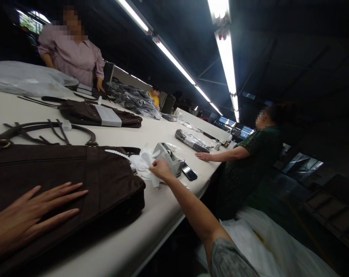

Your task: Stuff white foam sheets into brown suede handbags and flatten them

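Observation:
My left hand lies with its fingers spread on a dark brown bag at the left. The bag's handle lies toward the far side. My right hand is closed at a pile of white paper pieces, beside a grey tape dispenser. What its fingers pinch is too small to make out. Just right of the dispenser a black phone rests on the white table.
A second brown bag with a white band lies farther back, near plastic-wrapped items. A person in pink stands across the table. Another in dark green stands at the right, one hand by a wrapped bundle. White plastic bags lie below.

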{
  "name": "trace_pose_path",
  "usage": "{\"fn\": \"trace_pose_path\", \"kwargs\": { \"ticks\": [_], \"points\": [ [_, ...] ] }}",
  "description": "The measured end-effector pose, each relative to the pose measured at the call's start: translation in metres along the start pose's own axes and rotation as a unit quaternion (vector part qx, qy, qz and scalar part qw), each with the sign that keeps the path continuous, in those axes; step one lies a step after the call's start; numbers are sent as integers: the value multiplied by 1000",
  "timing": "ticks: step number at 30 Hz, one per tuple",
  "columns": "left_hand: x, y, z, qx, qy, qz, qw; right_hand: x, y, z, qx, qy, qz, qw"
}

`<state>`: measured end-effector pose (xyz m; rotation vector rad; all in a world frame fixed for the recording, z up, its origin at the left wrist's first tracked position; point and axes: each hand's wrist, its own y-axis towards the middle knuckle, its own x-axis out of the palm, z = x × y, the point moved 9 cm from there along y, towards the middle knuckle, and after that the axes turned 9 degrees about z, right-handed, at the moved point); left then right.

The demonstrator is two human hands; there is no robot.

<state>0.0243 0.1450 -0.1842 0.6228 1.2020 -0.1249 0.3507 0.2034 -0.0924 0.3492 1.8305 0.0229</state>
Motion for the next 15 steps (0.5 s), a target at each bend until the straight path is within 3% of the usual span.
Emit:
{"fn": "trace_pose_path", "kwargs": {
  "ticks": [3, 5, 9, 12, 15],
  "points": [
    [-4, 0, 2, 1, -83, -31, 996, -29, 13, 10, 1, -14, 44, 999],
    [-5, 1, 2, -3, -106, -25, 994, -39, 11, 4, -24, -7, 63, 998],
    [-7, 1, 5, -14, -112, -1, 994, -28, -23, -40, -127, 71, 46, 988],
    [-14, -2, 11, 21, -85, -5, 996, -16, -50, -61, -157, 194, 10, 968],
    [-22, -10, 18, 73, -31, 3, 997, -35, -59, -35, -120, 261, 39, 957]
  ]
}}
